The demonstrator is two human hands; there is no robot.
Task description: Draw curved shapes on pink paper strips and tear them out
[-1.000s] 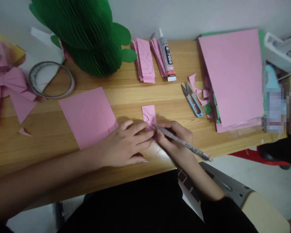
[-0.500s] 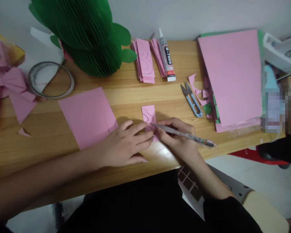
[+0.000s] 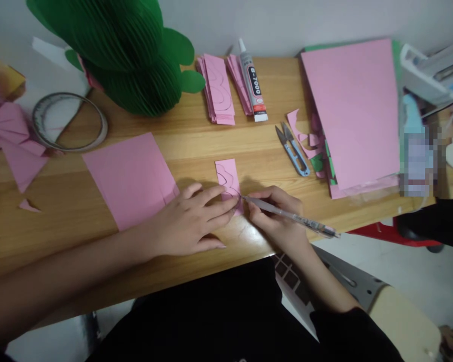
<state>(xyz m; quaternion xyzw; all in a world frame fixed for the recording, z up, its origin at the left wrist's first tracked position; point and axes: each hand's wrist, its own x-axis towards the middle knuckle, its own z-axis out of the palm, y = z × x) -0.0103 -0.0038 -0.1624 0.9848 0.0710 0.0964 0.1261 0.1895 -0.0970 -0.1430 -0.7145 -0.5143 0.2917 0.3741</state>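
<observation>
A small pink paper strip [image 3: 226,171] lies on the wooden table, with curved dark outlines drawn on it. My left hand [image 3: 196,218] lies flat with its fingers spread, the fingertips resting on the strip's lower part and covering some of it. Between the thumb and fingers of my right hand [image 3: 281,216] is a pen [image 3: 298,218] with a clear barrel. Its tip meets the strip's right edge, close to my left fingertips. Partly under my left hand and wrist sits a larger pile of pink paper sheets [image 3: 132,176].
Behind are stacked pink strips [image 3: 219,90], a glue tube [image 3: 253,83] and a green honeycomb paper piece [image 3: 136,75]. Thread snips [image 3: 293,151] lie near paper scraps and a large pink sheet stack [image 3: 358,110]. A tape roll [image 3: 102,128] and a pink paper bow [image 3: 13,133] are left.
The pen tip has moved right and slightly down across the strip, and a dark curve now runs to its right edge. My left hand stays on the strip. The whole view has shifted slightly.
</observation>
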